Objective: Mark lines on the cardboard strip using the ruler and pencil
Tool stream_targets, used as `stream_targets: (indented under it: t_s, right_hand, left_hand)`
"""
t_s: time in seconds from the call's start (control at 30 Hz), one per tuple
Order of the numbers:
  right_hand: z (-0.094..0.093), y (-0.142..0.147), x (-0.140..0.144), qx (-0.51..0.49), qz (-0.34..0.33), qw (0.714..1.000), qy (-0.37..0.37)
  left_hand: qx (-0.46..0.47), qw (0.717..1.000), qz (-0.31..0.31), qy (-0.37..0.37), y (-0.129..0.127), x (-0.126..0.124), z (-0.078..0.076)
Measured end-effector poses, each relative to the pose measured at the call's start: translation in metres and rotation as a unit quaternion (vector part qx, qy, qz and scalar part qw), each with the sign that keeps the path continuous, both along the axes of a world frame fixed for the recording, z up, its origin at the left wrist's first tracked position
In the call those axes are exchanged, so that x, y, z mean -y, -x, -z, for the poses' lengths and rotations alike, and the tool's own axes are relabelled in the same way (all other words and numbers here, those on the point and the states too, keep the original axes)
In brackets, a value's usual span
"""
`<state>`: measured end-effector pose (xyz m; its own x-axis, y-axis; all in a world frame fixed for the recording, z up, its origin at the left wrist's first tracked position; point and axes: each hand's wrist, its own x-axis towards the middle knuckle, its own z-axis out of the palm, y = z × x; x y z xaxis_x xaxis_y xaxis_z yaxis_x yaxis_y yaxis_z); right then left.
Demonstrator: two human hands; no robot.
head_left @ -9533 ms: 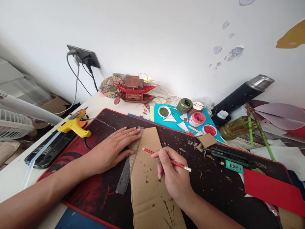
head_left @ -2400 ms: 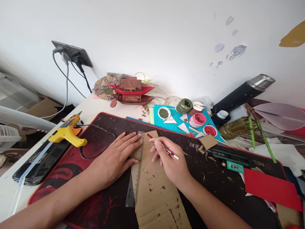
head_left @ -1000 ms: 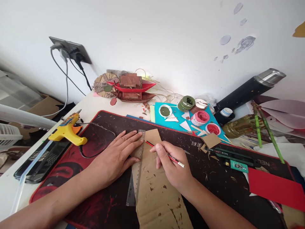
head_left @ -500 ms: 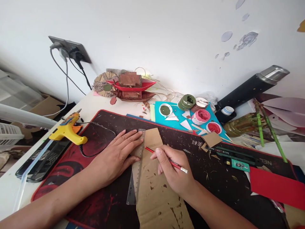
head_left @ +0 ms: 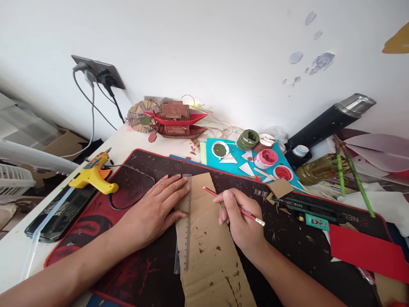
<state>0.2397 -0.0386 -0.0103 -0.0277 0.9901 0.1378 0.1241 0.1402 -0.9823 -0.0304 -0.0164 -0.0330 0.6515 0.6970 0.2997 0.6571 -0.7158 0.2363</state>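
My left hand lies flat with its fingers stretched out, pressing on a clear plastic ruler. The ruler runs lengthwise along the left part of a strip of brown cardboard, which has dark paint spots near its lower end. Pinched in my right hand is a red pencil with a white end. Its tip points left, over the cardboard to the right of the ruler; whether it touches the surface I cannot tell.
A dark desk mat lies under the cardboard. At left rests a yellow glue gun. Behind stand model boats and open paint pots. To the right are a utility knife, red paper and a black flask.
My right hand has moved the pencil away from the ruler's edge, up and to the right. The left hand stays on the ruler. The whole view has shifted slightly.
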Motion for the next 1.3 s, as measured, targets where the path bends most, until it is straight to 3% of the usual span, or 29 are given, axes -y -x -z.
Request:
stream_targets:
  t_s: [0.23, 0.53, 0.9, 1.1, 1.3]
  right_hand:
    - [0.001, -0.006, -0.016, -0.036, 0.054, 0.998, -0.008]
    - [0.005, -0.008, -0.010, 0.024, 0.022, 0.998, -0.052]
    - [0.004, -0.017, -0.011, 0.042, 0.022, 0.994, -0.095]
    - [0.003, -0.020, -0.016, 0.040, 0.014, 0.994, -0.097]
    - [0.004, -0.022, -0.018, 0.052, 0.019, 0.991, -0.121]
  left_hand:
    - [-0.009, 0.999, -0.003, -0.047, -0.002, 0.006, -0.005]
    - [-0.064, 0.995, 0.012, -0.070, -0.006, 0.011, -0.008]
    - [-0.140, 0.984, -0.054, -0.093, -0.046, 0.028, -0.023]
    - [-0.186, 0.970, -0.118, -0.106, -0.076, 0.024, -0.036]
    - [-0.175, 0.967, -0.132, -0.128, -0.077, 0.023, -0.037]
